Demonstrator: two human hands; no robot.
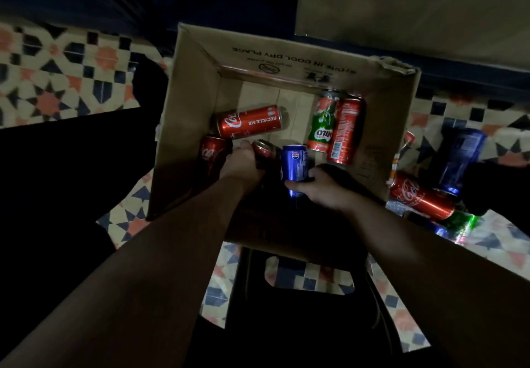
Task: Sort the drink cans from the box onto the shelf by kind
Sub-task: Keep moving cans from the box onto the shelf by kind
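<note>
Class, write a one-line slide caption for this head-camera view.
Right hand holds blue Pepsi can, left hand grips red can inside brown cardboard box.

Both bare forearms extended forward and down, converging toward centre. Left hand (pixel 242 164) back-up, fingers curled around a can top, thumb toward far side. Right hand (pixel 324 185) just beside it, apart, fingers (pixel 295 186) wrapped round a can body, wrist angled inward. Fingertips on both mostly hidden in shadow.
</note>
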